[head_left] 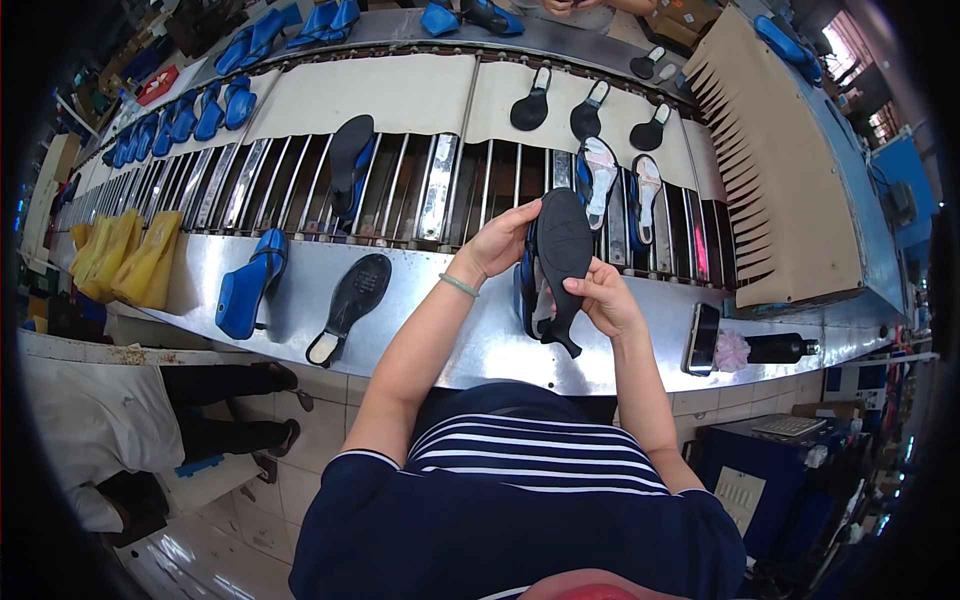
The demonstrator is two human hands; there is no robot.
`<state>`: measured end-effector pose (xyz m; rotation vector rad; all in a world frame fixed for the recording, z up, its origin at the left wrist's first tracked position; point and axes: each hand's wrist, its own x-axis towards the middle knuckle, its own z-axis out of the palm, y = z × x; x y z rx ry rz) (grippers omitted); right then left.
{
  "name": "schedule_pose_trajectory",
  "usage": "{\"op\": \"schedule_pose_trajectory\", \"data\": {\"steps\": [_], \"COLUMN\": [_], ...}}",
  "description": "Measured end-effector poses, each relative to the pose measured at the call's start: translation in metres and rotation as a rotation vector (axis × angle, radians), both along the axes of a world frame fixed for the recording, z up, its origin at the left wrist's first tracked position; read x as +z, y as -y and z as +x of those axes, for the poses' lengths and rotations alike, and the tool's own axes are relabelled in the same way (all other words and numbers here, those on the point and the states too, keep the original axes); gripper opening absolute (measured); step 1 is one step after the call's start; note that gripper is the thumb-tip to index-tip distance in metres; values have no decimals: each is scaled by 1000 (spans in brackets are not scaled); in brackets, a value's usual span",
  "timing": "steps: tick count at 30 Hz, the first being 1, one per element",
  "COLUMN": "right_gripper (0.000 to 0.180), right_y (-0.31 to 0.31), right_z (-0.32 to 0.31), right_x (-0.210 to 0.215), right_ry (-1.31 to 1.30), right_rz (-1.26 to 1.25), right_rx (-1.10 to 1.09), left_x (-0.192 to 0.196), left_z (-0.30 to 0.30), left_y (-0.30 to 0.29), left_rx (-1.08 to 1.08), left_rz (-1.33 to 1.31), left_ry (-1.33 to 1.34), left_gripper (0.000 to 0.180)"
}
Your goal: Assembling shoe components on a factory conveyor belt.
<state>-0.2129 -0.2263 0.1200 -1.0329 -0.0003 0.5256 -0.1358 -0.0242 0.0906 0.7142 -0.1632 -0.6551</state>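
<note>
- Conveyor [440, 190] with metal slats, running beyond the steel ledge [460, 350].
- Black sole [566, 235], held over the ledge between both hands; a blue shoe [525, 285] shows partly behind it.
- Left hand [502, 240], gripping the sole's left edge near its broad end.
- Right hand [607, 298], clasping its narrow middle, thumb on top.
- Green bracelet [459, 286], on the left wrist.

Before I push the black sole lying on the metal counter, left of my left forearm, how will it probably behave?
The black sole would probably slide rather than roll, being long and broad. It may feel light, as it looks thin. Its pale end lies near the front edge of the counter, so pushing that way could tip it off.
</note>
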Motion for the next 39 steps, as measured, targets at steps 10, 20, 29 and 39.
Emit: {"op": "schedule_pose_trajectory", "data": {"steps": [10,20,29,39], "right_gripper": [28,29,30,29], "right_y": [2,5,7,11], "right_z": [-2,-3,-4,-3], "right_x": [0,-1,0,1], "right_ry": [2,-4,-5,6], "right_rz": [-6,8,0,-13], "right_rx": [-6,5,5,19], "left_x": [-3,-3,-4,-4], "left_z": [-1,-3,-4,-2], "left_y": [4,6,9,12], "left_rx": [21,11,18,34], "left_rz": [16,-8,-15,-9], "left_ry": [16,18,0,30], "left_gripper": [40,40,39,39]}}
